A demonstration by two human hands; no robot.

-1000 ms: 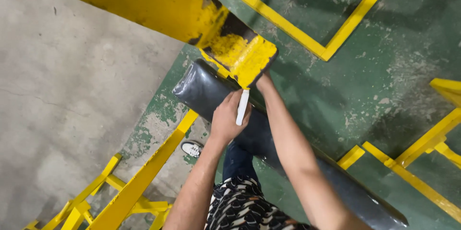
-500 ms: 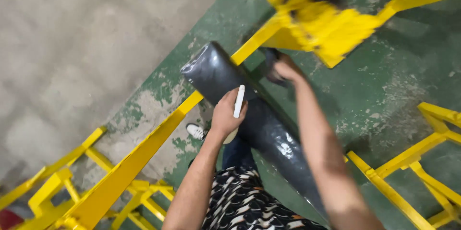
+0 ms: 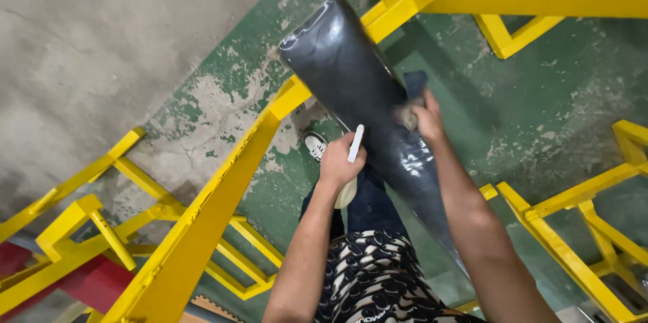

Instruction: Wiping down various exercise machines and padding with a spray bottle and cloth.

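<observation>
A long black roll wrapped in clear film (image 3: 351,80) runs from the upper middle down toward my body. My left hand (image 3: 339,161) rests against the roll's left side and is closed around a thin white stick (image 3: 355,143), like a marker. My right hand (image 3: 425,117) lies on the roll's right side, gripping it together with a small dark flap of material (image 3: 414,84). The roll's flat near-round end points up and away from me.
A thick yellow steel beam (image 3: 202,222) slants from lower left up to the roll. More yellow frames (image 3: 587,208) stand at right and lower left. The floor is worn green paint (image 3: 540,100) beside bare concrete (image 3: 101,46). My white shoe (image 3: 314,145) shows below the roll.
The view has swung downward and the yellow painted block above has left the picture. The roll now points more steeply upward. My right hand has moved onto the roll's right side.
</observation>
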